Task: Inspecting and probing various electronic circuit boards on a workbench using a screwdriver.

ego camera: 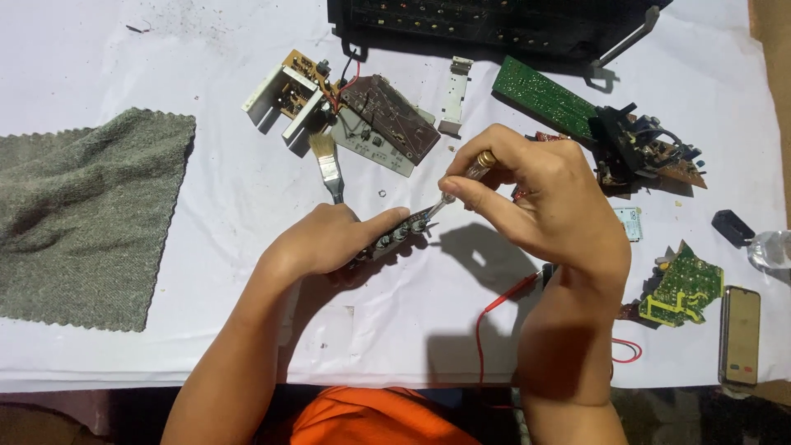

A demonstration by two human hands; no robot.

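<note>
My left hand (329, 239) grips a narrow dark strip of circuit board with a row of knobs (394, 235), held just above the white table cover (247, 206). My right hand (535, 198) pinches a small screwdriver (461, 181) with a brass-coloured end. Its tip meets the right end of the strip. A small paintbrush (327, 165) lies just behind my left hand.
A grey towel (82, 214) lies at the left. Behind are a brown board with white brackets (346, 111), a green board (544, 97) and a black chassis (494, 25). At the right sit another green board (684, 288), a phone (740, 334) and red wires (503, 301).
</note>
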